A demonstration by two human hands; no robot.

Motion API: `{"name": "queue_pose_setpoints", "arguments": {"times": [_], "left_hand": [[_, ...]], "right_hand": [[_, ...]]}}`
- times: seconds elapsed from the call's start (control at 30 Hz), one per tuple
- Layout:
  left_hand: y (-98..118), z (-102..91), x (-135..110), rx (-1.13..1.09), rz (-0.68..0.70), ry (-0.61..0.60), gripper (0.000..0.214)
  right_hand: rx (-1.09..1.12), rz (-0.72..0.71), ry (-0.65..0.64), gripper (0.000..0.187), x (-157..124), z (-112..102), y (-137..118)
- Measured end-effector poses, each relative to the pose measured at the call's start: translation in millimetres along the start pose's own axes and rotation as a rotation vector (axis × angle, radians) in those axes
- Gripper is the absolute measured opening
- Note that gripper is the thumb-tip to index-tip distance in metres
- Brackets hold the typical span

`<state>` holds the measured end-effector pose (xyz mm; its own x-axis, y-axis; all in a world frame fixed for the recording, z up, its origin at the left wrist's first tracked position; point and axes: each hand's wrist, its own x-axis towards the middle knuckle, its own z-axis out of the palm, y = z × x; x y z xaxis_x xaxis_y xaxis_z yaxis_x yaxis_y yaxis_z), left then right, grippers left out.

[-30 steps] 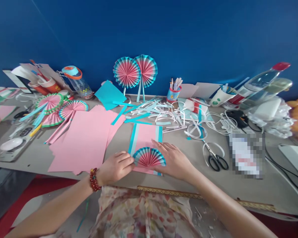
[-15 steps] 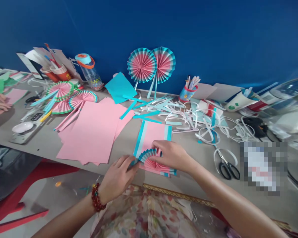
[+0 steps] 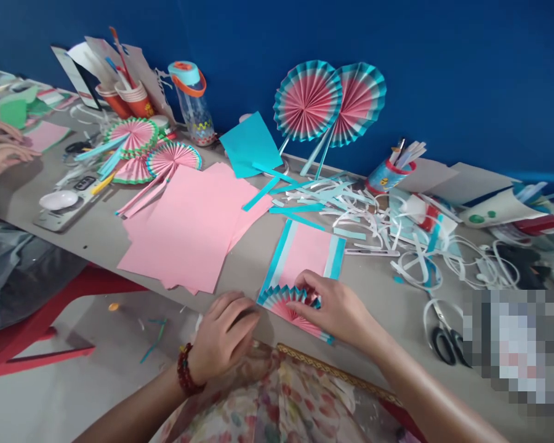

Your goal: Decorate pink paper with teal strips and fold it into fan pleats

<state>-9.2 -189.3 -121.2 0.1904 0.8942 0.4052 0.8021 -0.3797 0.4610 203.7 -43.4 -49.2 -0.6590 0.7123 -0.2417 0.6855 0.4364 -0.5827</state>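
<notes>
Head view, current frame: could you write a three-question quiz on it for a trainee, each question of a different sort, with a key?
1. Multiple choice. What do the fingers of the right hand hold?
(a) a clear bottle with a light-blue lid
(b) a half-round pleated pink-and-blue paper fan
(c) a blue pen cup with a red rim

2. True or false: the black-handled metal scissors lie to the right of that hand in the picture.

3. Count. How many round pleated paper fans, pink with blue rims, stand in front of the plain dark-blue wall?

Key: 1. b; 2. True; 3. Two.
</notes>
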Motion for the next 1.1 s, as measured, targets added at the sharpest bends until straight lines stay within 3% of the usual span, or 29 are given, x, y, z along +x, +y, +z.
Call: {"name": "queue_pose_setpoints", "arguments": {"times": [0.23, 0.77, 1.1], "left_hand": [[-1.3, 2.8, -1.0, 0.126, -0.003, -0.074, 0.038], [-1.4, -1.4, 6.6, 0.092, 0.037, 0.011, 0.03], [-3.1, -0.2, 1.8, 0.075, 0.015, -0.061, 0.031]], "right_hand": [[0.058, 0.002, -0.045, 0.021, 3.7, 3.4, 3.0], [0.052, 0.037, -0.098, 0.025, 8.5, 5.8, 6.3], [0.048, 0.004, -0.137, 0.029, 9.5, 0.3, 5.7]]}}
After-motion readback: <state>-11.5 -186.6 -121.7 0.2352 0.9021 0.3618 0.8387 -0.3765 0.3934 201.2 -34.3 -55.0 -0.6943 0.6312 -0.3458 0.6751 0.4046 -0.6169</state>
